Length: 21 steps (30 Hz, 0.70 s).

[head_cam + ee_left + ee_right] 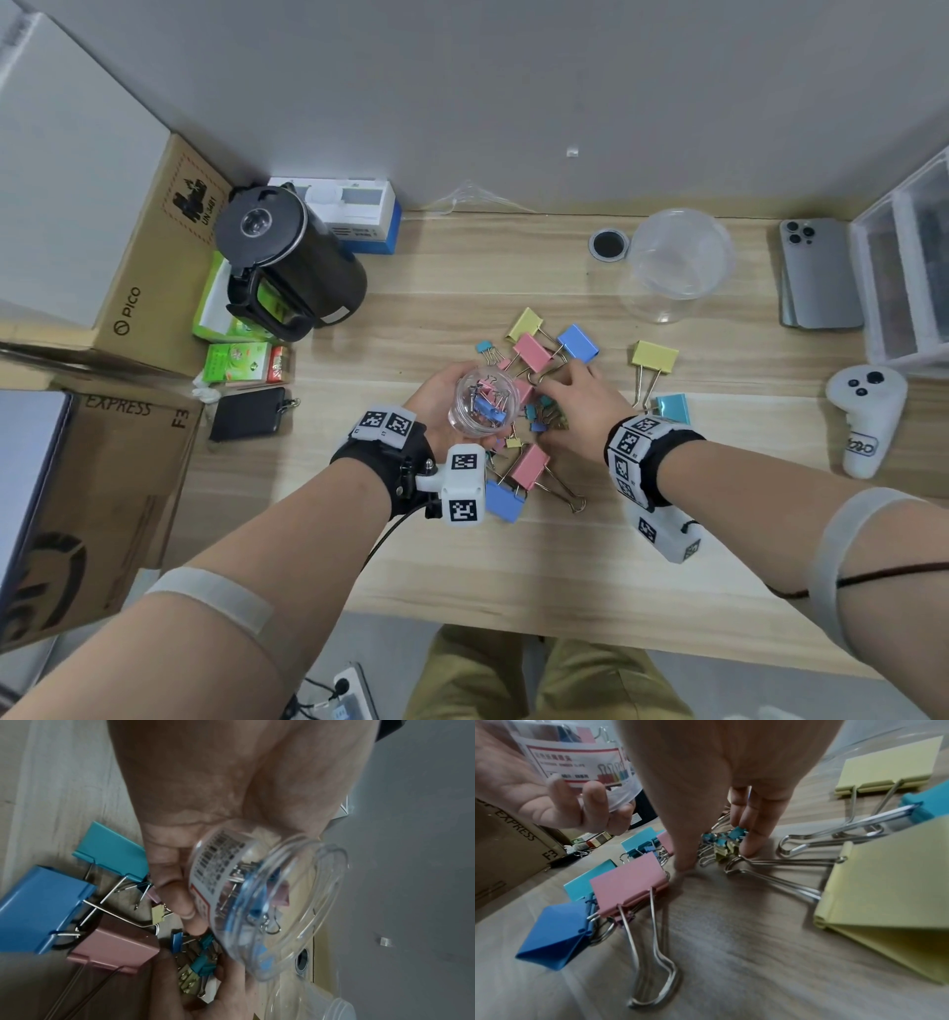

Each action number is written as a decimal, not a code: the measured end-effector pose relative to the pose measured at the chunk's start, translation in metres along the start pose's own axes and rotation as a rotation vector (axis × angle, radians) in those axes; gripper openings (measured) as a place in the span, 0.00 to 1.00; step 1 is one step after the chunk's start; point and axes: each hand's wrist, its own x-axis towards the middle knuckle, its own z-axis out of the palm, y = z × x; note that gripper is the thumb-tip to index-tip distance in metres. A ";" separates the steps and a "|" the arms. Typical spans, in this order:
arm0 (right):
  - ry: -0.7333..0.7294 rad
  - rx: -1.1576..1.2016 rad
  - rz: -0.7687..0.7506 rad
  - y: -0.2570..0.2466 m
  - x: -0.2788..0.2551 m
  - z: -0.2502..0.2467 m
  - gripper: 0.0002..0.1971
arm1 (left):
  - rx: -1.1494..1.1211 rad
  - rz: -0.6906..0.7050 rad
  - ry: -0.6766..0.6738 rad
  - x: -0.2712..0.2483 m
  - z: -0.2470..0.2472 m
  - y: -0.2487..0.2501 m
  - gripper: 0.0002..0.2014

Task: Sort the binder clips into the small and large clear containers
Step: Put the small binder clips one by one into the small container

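Small jar (478,406): held in left hand (445,411), partly filled. Small clips (545,414): pinched on counter (513,555) by right hand (575,406). Large clips (532,352): unsorted; big container (672,262) apparently empty.

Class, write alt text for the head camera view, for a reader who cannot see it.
The left hand holds a small clear container partly filled with small binder clips, while the right hand reaches into a pile of small clips on a wooden table. Large clips lie around; a large clear container stands beyond.
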 end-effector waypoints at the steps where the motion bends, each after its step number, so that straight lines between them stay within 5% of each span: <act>1: -0.008 -0.004 0.001 -0.001 0.000 0.000 0.38 | 0.005 -0.001 0.006 0.000 -0.001 0.000 0.33; 11: 0.014 -0.030 -0.024 -0.012 0.008 0.011 0.24 | -0.037 -0.009 0.055 0.000 -0.006 0.000 0.27; 21: -0.026 0.010 -0.008 -0.011 0.009 0.004 0.21 | -0.051 -0.007 0.053 0.001 -0.007 0.000 0.27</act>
